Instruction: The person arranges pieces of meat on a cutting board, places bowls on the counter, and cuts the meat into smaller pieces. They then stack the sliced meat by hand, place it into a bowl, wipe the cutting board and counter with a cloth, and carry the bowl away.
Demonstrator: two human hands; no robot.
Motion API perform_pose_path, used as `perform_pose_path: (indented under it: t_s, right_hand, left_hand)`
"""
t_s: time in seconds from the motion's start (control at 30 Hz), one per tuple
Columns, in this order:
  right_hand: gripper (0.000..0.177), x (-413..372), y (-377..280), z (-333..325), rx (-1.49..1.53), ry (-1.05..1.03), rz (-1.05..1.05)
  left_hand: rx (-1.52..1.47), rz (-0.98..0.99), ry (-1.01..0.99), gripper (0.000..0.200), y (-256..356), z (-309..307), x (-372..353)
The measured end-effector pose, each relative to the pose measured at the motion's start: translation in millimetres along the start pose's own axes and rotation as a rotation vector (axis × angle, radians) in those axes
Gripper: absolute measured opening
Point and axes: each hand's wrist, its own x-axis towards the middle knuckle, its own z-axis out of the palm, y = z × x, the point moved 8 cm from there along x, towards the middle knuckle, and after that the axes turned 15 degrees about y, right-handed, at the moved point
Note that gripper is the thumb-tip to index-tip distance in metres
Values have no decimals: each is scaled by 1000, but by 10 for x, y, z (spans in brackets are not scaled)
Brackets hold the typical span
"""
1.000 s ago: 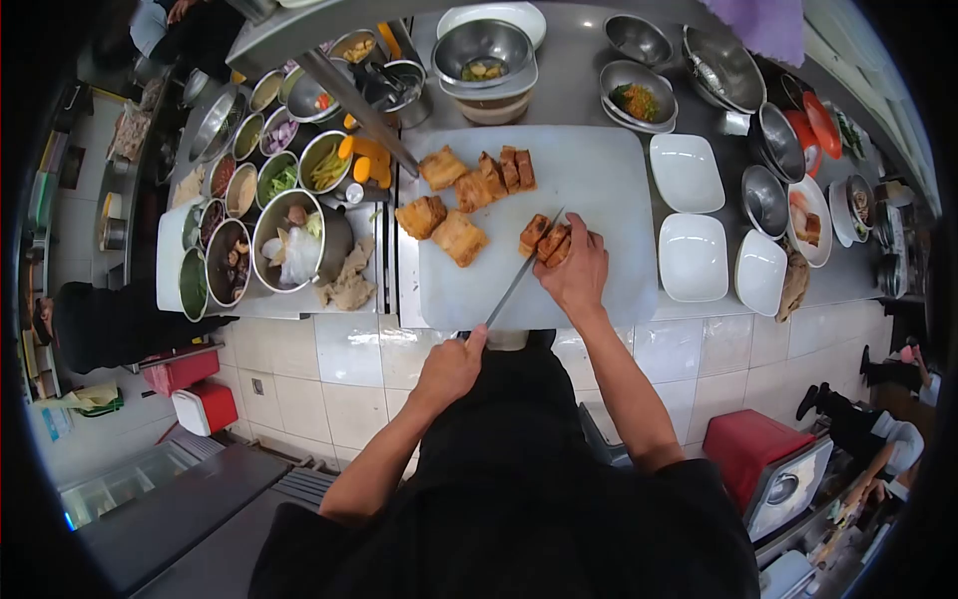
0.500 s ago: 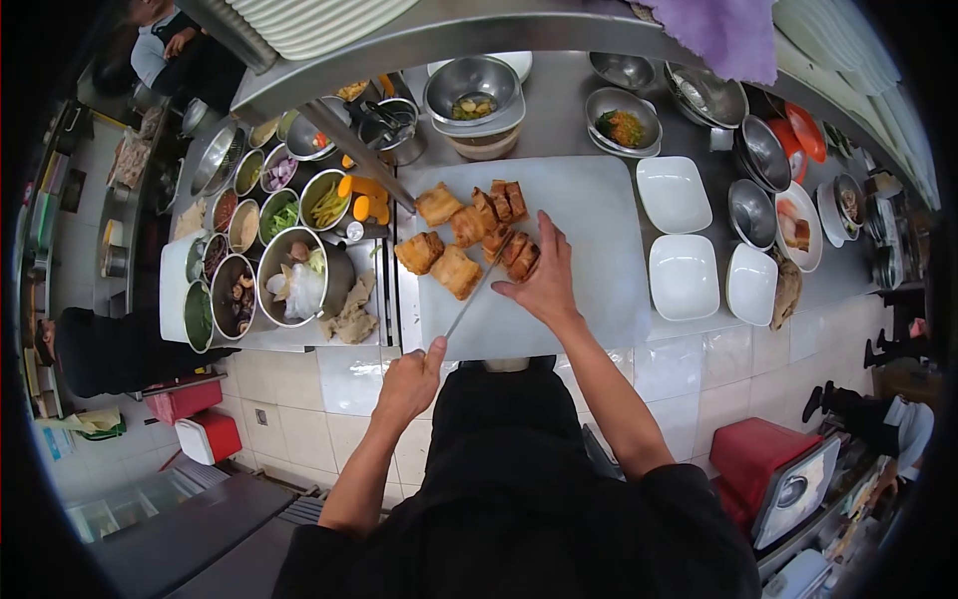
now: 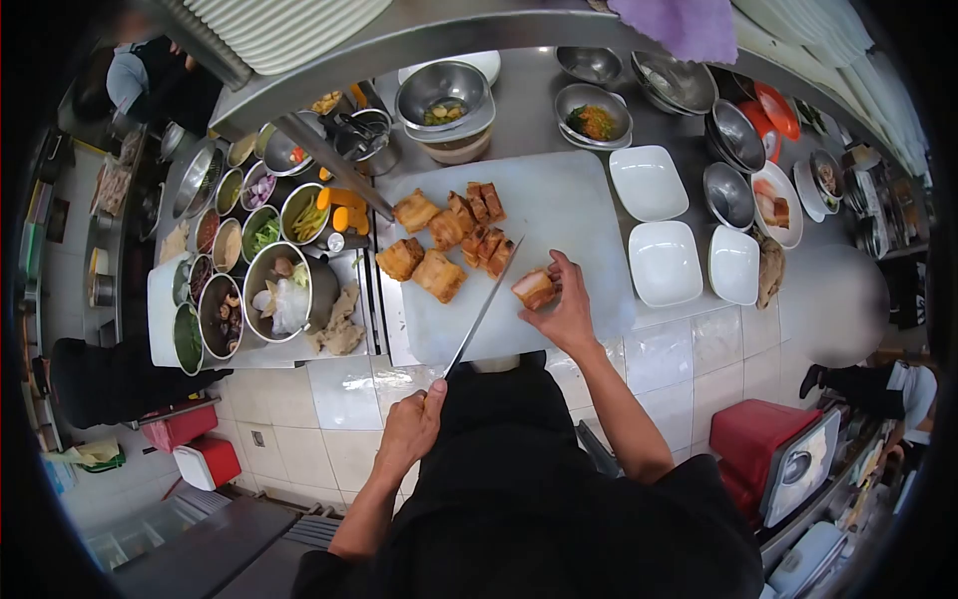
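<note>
My left hand (image 3: 411, 429) is closed round the handle of a long knife (image 3: 485, 307), whose blade points up and to the right over the white cutting board (image 3: 589, 260). Between the thumb and fingers of my right hand (image 3: 565, 311) is a piece of pork belly (image 3: 535, 289), its pale cut side showing. It is apart from the other meat, to the right of the blade. Left of the blade lie sliced pork belly pieces (image 3: 486, 250) and several browned chunks (image 3: 439, 277).
White square dishes (image 3: 667, 264) and metal bowls (image 3: 730, 197) stand right of the board. To its left are several metal containers of ingredients (image 3: 291, 295) and a crumpled cloth (image 3: 340, 324). A steel shelf (image 3: 429, 55) crosses above the counter's back.
My right hand has moved down and right, drawing a pork belly piece away from the other slices. The knife blade now stands clear beside the sliced meat. The whole view has shifted slightly.
</note>
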Motion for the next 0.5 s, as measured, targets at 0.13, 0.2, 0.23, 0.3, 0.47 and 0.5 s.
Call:
perform_pose_path:
  t_s: [0.13, 0.2, 0.23, 0.3, 0.47, 0.5]
  right_hand:
    - [90, -7, -119, -129, -225, -8, -273]
    - [84, 26, 9, -2, -170, -117, -340]
    - [78, -5, 62, 69, -118, -229, -409]
    - [72, 3, 205, 81, -140, -203, -359]
    - [58, -80, 167, -89, -236, 143, -486]
    - [55, -113, 146, -95, -296, 178, -515]
  left_hand:
    - [12, -32, -49, 76, -101, 183, -23]
    - [11, -18, -57, 76, -91, 220, -41]
    - [-13, -53, -72, 77, -81, 241, -46]
    - [-33, -40, -109, 77, -31, 345, -21]
    - [-110, -189, -43, 77, -138, 410, 34]
    - [-111, -162, -57, 77, -111, 431, 39]
